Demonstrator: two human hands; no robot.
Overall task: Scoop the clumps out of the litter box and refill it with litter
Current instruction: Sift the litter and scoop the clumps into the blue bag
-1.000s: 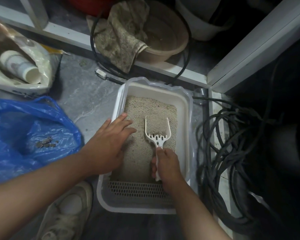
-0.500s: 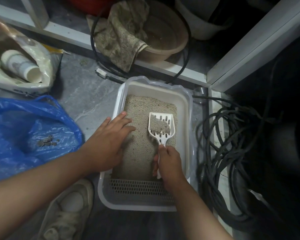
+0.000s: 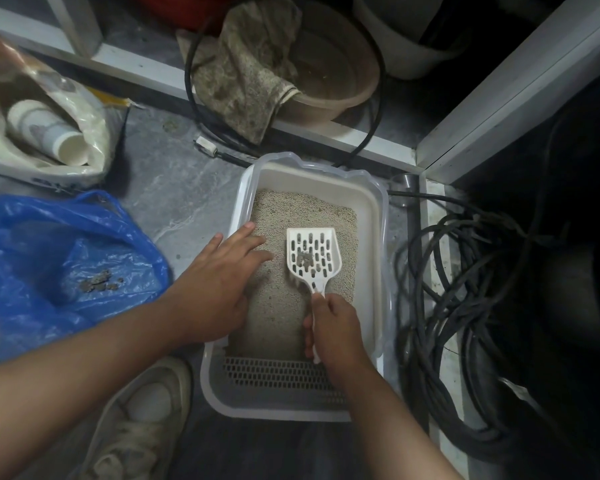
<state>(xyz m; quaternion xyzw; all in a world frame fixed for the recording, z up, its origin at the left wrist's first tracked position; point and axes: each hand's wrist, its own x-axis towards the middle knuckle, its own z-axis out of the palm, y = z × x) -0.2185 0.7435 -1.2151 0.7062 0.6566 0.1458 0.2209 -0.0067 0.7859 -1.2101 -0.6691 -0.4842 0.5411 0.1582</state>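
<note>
A white litter box holding beige litter sits on the grey floor at the centre. My right hand grips the handle of a white slotted scoop, held above the litter with a small dark clump left on its slots. My left hand rests flat on the box's left rim, fingers spread over the litter. An open blue plastic bag lies to the left with several dark clumps inside.
A sack with white pipe pieces lies at the far left. A beige basin with a dirty rag sits behind the box on a white frame. Coiled black hose fills the right side. A worn shoe is below.
The scoop dug into the litter, came up loaded, and the loose grains have sifted through, leaving a small clump. My left hand stayed on the rim.
</note>
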